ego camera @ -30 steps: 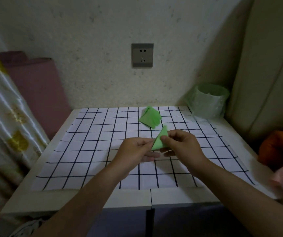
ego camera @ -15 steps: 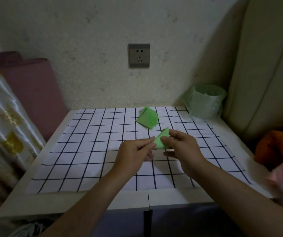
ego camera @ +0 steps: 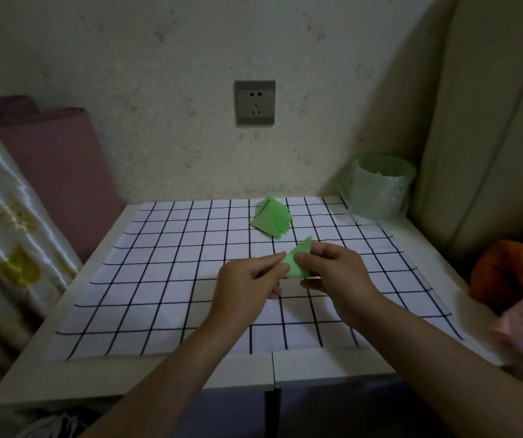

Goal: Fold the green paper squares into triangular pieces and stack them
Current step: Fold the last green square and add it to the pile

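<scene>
A green paper triangle (ego camera: 299, 260) is pinched between both hands, just above the checked cloth (ego camera: 171, 279).
The left hand (ego camera: 247, 287) nips its 9 o'clock corner between thumb and forefinger. The right hand (ego camera: 337, 276) pinches the 3 o'clock edge, and the tip points to 1 o'clock. A stack of green paper (ego camera: 271, 220) lies on the cloth at 12 o'clock, apart from the hands. A pale green tub (ego camera: 380, 191) stands at 2 o'clock.

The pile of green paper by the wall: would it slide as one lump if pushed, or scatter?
Probably scatter: the pile of green paper lies fanned, edges offset, so the sheets look loose. They seem thin and light, so likely floppy when lifted singly. On the flat checked cloth it should not roll or tip.
</scene>
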`<state>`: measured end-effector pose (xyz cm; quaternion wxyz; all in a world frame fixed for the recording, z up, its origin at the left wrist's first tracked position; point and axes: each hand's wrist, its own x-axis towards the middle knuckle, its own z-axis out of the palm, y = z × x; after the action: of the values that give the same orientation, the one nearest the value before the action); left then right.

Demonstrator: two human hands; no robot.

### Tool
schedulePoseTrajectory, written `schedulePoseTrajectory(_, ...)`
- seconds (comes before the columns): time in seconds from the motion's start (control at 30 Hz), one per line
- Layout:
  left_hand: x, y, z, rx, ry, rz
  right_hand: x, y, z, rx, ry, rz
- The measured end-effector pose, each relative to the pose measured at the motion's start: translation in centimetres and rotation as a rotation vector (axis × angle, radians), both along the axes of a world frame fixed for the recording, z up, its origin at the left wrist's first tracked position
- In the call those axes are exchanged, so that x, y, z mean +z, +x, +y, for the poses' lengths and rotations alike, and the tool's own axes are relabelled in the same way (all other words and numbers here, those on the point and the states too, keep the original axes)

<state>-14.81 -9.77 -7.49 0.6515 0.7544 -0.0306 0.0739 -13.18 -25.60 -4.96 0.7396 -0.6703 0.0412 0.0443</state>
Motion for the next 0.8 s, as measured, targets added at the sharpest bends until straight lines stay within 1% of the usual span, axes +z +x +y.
schedulePoseTrajectory(0.2,0.3,0.4,0.4,-0.017,-0.042,0.068,0.3,0.1,-0.2,0.011,-0.051,-0.001)
schedulePoseTrajectory(0.33,0.8,0.5,0.8,-0.048,-0.014,0.091,0.6,0.5,-0.7,0.022,-0.094,0.002)
schedulePoseTrajectory(0.47,1.1,0.8,1.3,-0.069,-0.001,0.075,0.9,0.6,-1.1,0.045,-0.083,0.021)
schedulePoseTrajectory(0.7,1.4,1.2,2.0,-0.061,0.103,0.024,1.0,0.6,-1.2,0.069,-0.068,0.079)
schedulePoseTrajectory(0.8,1.6,1.0,2.2,-0.068,0.134,0.023,1.1,0.6,-1.3,0.080,-0.088,0.074)
